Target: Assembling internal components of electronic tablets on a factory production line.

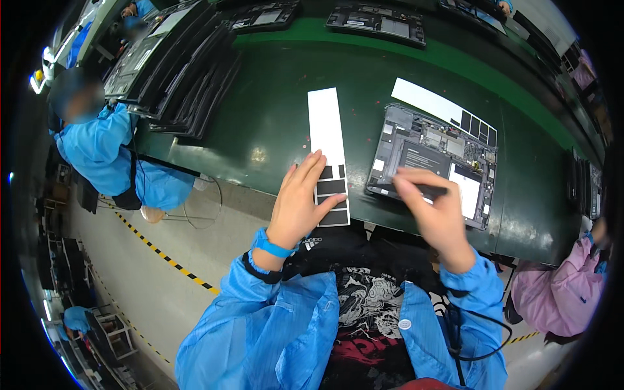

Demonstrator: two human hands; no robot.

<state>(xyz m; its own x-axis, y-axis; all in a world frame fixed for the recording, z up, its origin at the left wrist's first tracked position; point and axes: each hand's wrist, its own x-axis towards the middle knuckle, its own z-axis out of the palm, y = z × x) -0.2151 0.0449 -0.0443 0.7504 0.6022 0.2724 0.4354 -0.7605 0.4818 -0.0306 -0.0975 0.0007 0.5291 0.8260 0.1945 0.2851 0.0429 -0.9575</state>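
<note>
My left hand (298, 201) lies with fingers spread on a white backing sheet (325, 123), holding it flat near the table's front edge. Black rectangular stickers (332, 188) sit on the near part of that sheet, beside my thumb. To the right, an opened laptop base (396, 140) shows its battery, boards and a white panel. Over its front left part is my right hand (437, 214), closed on a slim dark tool (434, 192) whose kind I cannot make out. Fingers hide some of the laptop's front area.
Another white sheet with black stickers (426, 97) lies just behind the laptop. At the far left, several laptop parts stand in a leaning stack (195, 91). More opened laptop bases (377, 25) line the back of the green table (273, 97). Co-workers sit left (107, 140) and right (556, 292).
</note>
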